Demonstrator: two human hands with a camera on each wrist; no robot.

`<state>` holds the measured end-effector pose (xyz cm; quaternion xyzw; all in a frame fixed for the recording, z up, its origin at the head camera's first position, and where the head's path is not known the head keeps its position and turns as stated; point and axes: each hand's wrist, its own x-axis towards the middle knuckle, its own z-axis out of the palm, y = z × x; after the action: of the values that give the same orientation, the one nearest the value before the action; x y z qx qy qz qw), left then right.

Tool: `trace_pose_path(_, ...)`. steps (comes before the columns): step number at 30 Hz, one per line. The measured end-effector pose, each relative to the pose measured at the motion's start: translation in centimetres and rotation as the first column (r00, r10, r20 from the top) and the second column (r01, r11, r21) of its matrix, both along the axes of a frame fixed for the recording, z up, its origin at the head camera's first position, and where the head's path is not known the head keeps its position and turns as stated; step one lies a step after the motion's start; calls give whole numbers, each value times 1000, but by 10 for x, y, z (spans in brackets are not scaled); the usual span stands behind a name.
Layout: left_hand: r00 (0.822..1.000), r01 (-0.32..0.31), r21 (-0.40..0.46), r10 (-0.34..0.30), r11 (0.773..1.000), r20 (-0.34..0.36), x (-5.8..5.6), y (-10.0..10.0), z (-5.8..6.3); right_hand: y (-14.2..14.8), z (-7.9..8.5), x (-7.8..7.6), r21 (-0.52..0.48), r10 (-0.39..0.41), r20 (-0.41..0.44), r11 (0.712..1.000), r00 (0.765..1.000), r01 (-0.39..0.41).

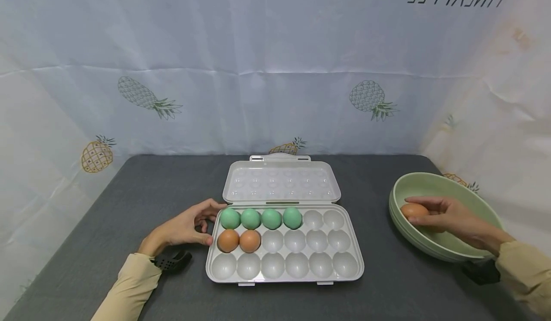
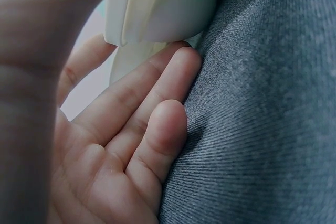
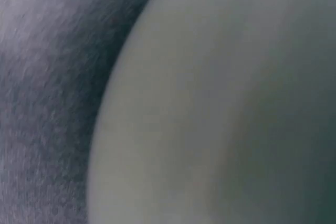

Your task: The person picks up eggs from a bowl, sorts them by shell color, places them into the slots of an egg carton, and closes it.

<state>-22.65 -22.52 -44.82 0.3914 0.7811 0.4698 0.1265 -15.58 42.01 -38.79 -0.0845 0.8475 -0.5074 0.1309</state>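
Observation:
A white egg tray (image 1: 284,266) lies with its lid (image 1: 281,180) folded back. Several green eggs (image 1: 271,219) fill the left part of its back row, and two brown eggs (image 1: 238,240) occupy the left of the middle row. My left hand (image 1: 189,224) touches the tray's left side with thumb and index finger; in the left wrist view its loosely extended fingers (image 2: 170,74) reach the tray's edge (image 2: 157,19). Inside a pale green bowl (image 1: 469,211), my right hand (image 1: 456,220) pinches a brown egg (image 1: 414,210) between thumb and fingers.
The bowl appears stacked in another green bowl (image 1: 413,238) at the right of the dark grey tablecloth (image 1: 181,292). A white curtain (image 1: 267,105) printed with pineapples hangs behind and along the sides. The right wrist view shows only blurred bowl wall (image 3: 157,119) and cloth.

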Motion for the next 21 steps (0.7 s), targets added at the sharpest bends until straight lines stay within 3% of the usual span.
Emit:
trace_pose_path(7, 1000, -2, 0, 2, 1000, 6, 2, 1, 3, -5, 14, -1, -21, -64, -84, 998, 994, 63)
trace_pose_path(14, 1000, -5, 7, 5, 1000, 15, 3, 1, 3, -17, 30, -2, -135, -41, -146, 991, 989, 21)
trace_pose_path(21, 1000, -1, 18, 0, 1000, 28, 4, 2, 4, -36, 41, 0, -52, -53, -150, 998, 987, 46)
